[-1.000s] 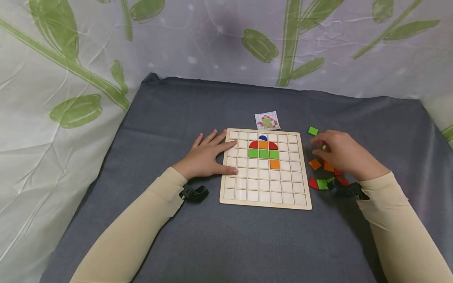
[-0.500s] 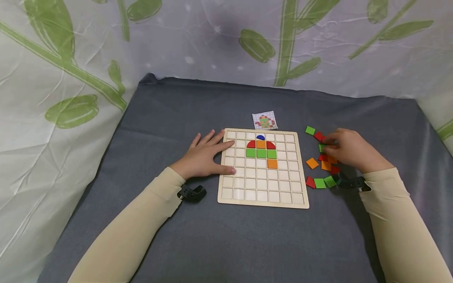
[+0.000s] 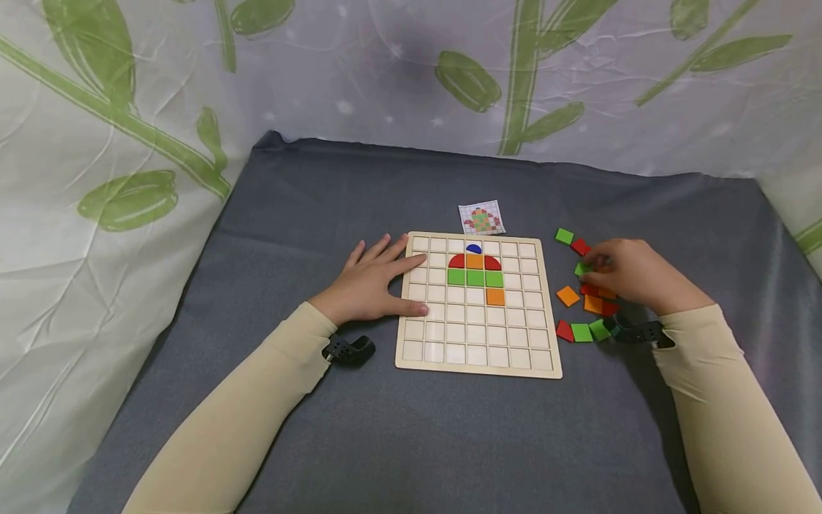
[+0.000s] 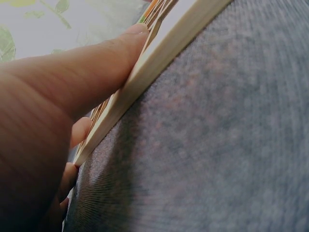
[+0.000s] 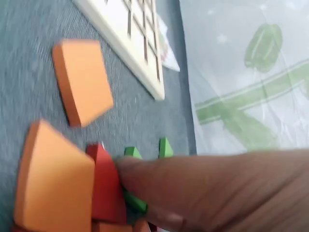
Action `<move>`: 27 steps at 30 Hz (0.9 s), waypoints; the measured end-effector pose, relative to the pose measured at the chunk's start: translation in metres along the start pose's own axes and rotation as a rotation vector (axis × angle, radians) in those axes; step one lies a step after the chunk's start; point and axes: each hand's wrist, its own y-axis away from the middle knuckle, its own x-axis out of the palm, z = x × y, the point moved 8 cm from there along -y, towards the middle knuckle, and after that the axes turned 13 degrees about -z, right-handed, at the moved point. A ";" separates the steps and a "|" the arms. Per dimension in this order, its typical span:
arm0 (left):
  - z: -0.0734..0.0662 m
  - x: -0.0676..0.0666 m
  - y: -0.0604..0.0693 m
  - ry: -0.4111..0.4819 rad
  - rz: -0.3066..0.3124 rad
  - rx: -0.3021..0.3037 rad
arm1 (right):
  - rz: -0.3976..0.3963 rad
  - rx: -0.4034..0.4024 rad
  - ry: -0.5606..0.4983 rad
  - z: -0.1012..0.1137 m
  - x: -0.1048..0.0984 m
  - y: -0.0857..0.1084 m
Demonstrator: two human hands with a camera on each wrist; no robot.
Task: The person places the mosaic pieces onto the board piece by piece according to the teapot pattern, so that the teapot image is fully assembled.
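The left hand (image 3: 372, 285) rests with spread fingers on the left edge of the wooden grid board (image 3: 454, 334); its thumb (image 4: 130, 46) lies over the board's side (image 4: 154, 60) in the left wrist view. Several coloured pieces fill cells near the board's top: a blue half-round (image 3: 474, 249), red quarter-rounds, green and orange squares. Right of the board, the right hand (image 3: 632, 273) pinches a green piece (image 3: 581, 269) among loose pieces. In the right wrist view the thumb of the right hand (image 5: 207, 188) partly covers that green piece (image 5: 135, 202), beside a red one (image 5: 107, 188).
A small printed card (image 3: 481, 218) lies at the board's top edge. Loose pieces to the right include a green square (image 3: 564, 236), a red piece (image 3: 580, 246), orange ones (image 3: 568, 296) and a lower row. A patterned curtain (image 3: 411, 78) hangs behind the grey cloth.
The right hand has moved from over the pieces slightly right, uncovering a red piece, and the green piece at its fingertips has turned a little. The left hand stays on the board.
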 end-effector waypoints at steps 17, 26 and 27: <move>0.000 -0.002 0.001 0.005 0.000 -0.003 | -0.022 0.071 -0.096 0.013 0.014 -0.004; -0.002 -0.003 0.002 0.016 0.005 -0.001 | -0.069 0.003 -0.082 0.036 0.006 -0.001; -0.002 -0.003 0.002 0.018 0.005 0.000 | -0.080 -0.015 -0.086 0.042 0.004 0.000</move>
